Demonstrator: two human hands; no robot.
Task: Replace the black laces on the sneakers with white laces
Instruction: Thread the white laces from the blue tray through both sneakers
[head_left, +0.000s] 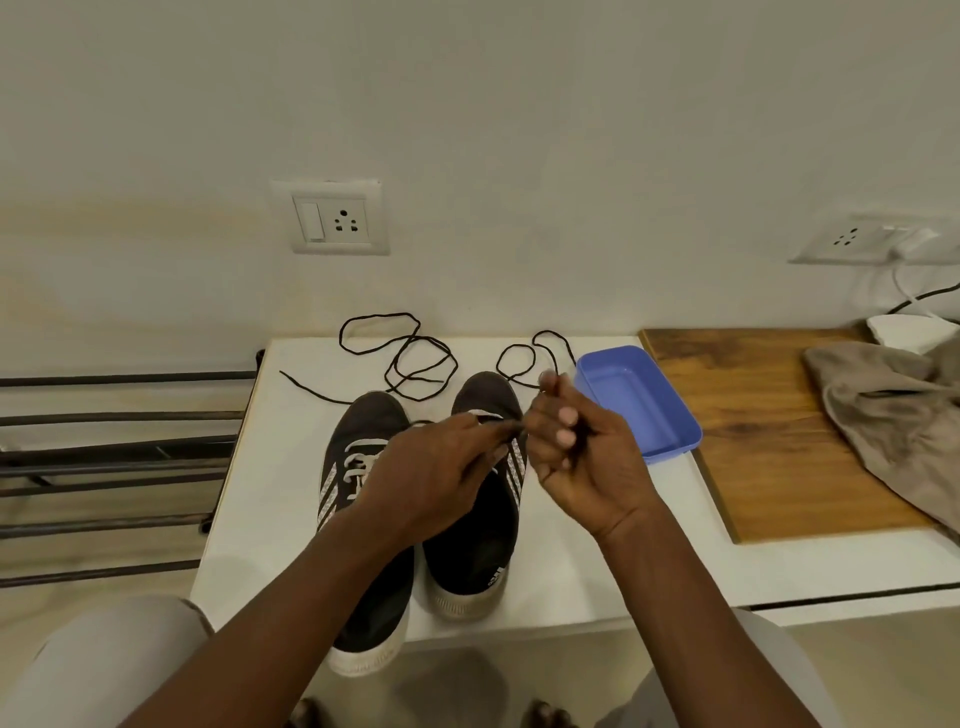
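Now, nearest the person, the left sneaker (363, 571) — already threaded with a white lace (363, 462) — hangs its heel over the front edge of the white desk (571, 561). The right sneaker (467, 561) stands just beside it, fully on the top. Above the right sneaker's throat the left hand (431, 467) pinches a dark strand between thumb and fingertips. The right hand (576, 452) has its fingers curled round the same black lace (550, 331), whose free end loops away behind the toes. A second black lace (387, 314) lies loose further back, and a blue tray (634, 400) sits near the right hand. Whether the strand is wholly free of the eyelets is hidden by the hands. If it catches, a hard tug could drag the right sneaker sideways and nudge its overhanging neighbour off the desk — or the trailing loops could tangle with the second black lace.
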